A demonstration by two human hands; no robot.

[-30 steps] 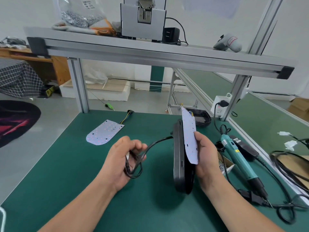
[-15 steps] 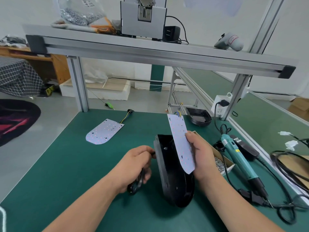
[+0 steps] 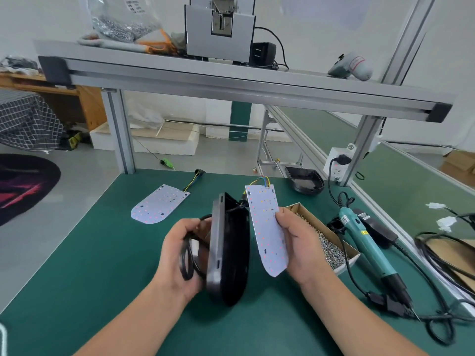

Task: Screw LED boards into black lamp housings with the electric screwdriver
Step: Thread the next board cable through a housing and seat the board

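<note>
At frame centre the left hand [image 3: 183, 255] clamps the black housing [image 3: 227, 250] and its cable, the right hand [image 3: 298, 242] pinches the LED board [image 3: 267, 232]; seating the board comes next, I judge, before reaching for the screwdriver [image 3: 370, 250].

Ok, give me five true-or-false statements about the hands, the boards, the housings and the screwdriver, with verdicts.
1. The right hand holds an LED board. True.
2. The screwdriver is in the left hand. False: it lies on the table, right of the screw box; the left hand grips a black cable beside the held housing.
3. A second LED board lies flat on the table. True.
4. The held housing lies flat on the table. False: it is stood on edge between the hands.
5. Another housing sits at the table's far edge. True.
</note>
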